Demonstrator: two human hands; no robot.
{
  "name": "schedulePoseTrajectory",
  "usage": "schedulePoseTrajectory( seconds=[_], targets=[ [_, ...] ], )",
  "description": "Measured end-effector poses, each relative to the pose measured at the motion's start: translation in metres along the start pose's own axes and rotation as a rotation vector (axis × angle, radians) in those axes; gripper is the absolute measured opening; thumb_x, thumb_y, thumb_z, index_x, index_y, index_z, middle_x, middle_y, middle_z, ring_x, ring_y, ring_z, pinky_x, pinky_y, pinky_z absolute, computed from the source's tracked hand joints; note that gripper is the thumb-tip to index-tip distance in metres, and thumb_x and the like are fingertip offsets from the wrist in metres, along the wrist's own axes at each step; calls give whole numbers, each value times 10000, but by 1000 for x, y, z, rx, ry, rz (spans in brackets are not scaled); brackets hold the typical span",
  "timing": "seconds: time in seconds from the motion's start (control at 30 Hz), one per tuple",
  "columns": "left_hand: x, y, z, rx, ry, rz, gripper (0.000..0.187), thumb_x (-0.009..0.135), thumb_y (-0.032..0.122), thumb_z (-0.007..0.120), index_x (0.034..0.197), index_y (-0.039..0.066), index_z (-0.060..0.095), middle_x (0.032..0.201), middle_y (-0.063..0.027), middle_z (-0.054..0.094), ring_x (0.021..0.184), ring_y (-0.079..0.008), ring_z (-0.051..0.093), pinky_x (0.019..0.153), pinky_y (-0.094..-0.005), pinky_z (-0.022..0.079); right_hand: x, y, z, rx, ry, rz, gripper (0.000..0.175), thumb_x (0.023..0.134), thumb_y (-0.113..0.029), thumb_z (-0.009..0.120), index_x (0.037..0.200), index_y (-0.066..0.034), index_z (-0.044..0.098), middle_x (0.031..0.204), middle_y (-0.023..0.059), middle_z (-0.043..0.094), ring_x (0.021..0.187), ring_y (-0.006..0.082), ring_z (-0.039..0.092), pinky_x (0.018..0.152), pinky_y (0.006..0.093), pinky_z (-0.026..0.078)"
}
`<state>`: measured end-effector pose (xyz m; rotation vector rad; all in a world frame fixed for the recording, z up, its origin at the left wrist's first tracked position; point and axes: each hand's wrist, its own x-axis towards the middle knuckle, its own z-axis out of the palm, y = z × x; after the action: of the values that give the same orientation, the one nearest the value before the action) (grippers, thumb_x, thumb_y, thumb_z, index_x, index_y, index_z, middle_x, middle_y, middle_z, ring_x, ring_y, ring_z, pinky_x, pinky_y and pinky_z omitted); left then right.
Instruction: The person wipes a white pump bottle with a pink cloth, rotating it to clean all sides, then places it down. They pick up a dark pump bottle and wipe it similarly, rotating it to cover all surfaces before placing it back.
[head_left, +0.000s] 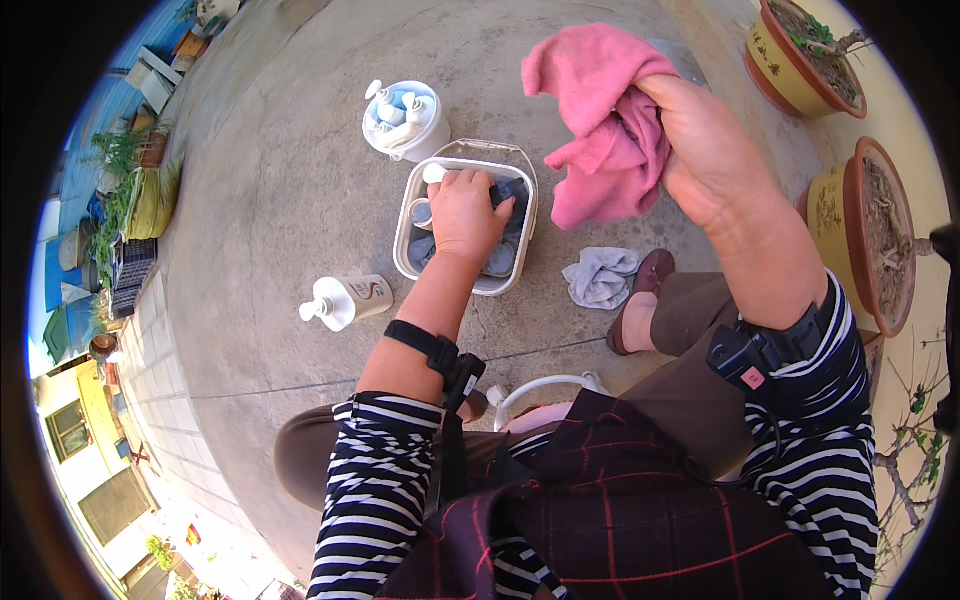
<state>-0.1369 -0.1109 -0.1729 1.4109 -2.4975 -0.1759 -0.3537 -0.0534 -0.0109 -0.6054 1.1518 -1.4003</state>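
Observation:
A crumpled pink towel (600, 97) hangs from my right hand (701, 154), its folds pinched between thumb and fingers, above the concrete ground. My left hand (469, 217) reaches into a white square bucket (400, 247) with a raised wire handle. Several grey and dark things lie inside, along with a white ring-shaped piece (421, 214) and a rounded white piece (433, 173) by my fingertips. The left fingers point down among these things, so whether they grip one is hidden. On the ground right of the bucket lies a wadded light-grey cloth (602, 277).
Beyond the square bucket stands a round white bucket (431, 139) full of pump bottles. A white pump bottle (371, 295) is to the left. Large potted plants, one in a yellow pot (829, 206), line the right wall. A curved white handle (551, 382) shows between my knees.

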Motion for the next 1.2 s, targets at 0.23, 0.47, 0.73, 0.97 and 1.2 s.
schedulePoseTrajectory(
  seconds=[0.23, 0.47, 0.73, 0.97, 1.2],
  targets=[
    [-1, 9, -75, -201, 247, 5, 276, 708, 288, 791, 802, 77, 640, 811, -67, 631, 858, -286, 590, 799, -409, 447, 6, -1, -9, 25, -143, 66, 299, 1016, -144, 451, 1228, 25, 578, 1154, 90, 652, 1070, 166, 633, 947, 333, 518],
    [-18, 37, -173, -428, 592, 112, 301, 674, 122, 846, 833, 28, 609, 780, -81, 608, 679, -203, 627, 620, -299, 515, -20, 37, 32, -162, -177, 154, 353, 1001, -140, 492, 1325, -29, 578, 1145, 37, 659, 1007, 115, 630, 890, 262, 498],
    [-67, 39, -236, -262, 513, 128, 261, 668, 71, 823, 816, 26, 614, 748, -80, 587, 669, -197, 595, 613, -291, 497, -42, 65, 54, -424, -373, 244, 442, 941, -67, 538, 1382, -92, 547, 1162, 61, 658, 1009, 131, 628, 876, 269, 507],
    [-99, 25, -265, -240, 510, 22, 256, 661, 52, 823, 802, 20, 612, 733, -72, 580, 632, -184, 580, 598, -277, 489, -80, 60, 87, -440, -738, -523, 609, 797, -140, 792, 1353, -109, 545, 1347, 56, 552, 1262, 195, 512, 1079, 326, 401],
    [-115, 42, -268, -158, 490, 78, 258, 641, 69, 824, 796, 39, 620, 748, -67, 583, 633, -181, 599, 582, -287, 490, -91, 84, 128, -661, -670, -544, 690, 610, -259, 906, 1178, -75, 560, 1138, 107, 598, 1034, 305, 595, 886, 380, 483]
  ],
)
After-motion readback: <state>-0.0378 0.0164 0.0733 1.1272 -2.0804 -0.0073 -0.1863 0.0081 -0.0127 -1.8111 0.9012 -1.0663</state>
